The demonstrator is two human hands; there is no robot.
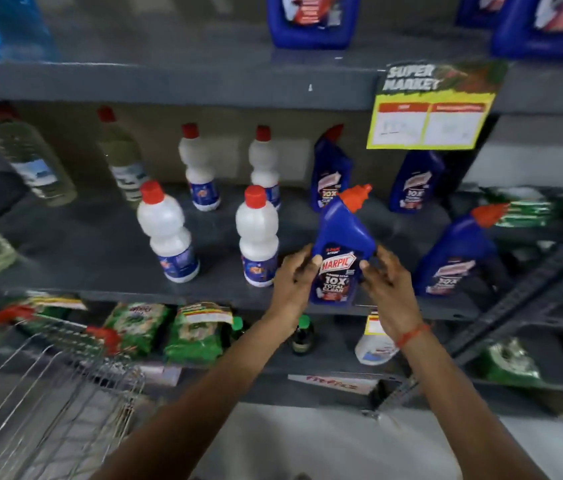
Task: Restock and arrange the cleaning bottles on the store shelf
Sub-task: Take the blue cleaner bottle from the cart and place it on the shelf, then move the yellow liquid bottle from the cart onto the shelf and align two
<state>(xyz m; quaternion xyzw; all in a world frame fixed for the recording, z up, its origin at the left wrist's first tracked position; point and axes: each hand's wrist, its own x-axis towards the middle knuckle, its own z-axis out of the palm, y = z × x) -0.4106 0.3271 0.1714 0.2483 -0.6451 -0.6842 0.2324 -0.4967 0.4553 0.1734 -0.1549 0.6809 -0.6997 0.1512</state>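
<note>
A blue Harpic bottle with an orange angled cap stands at the front edge of the grey middle shelf. My left hand grips its left side with the thumb on the label. My right hand is at its right side, fingers spread and touching the bottle's edge. Three more blue Harpic bottles stand nearby: one at the front right, two at the back. Several white bottles with red caps stand in two rows to the left.
Pale green bottles stand at the shelf's left. A yellow supermarket price tag hangs from the upper shelf, which carries large blue jugs. Green packets and a white bottle fill the lower shelf. A wire cart stands at lower left.
</note>
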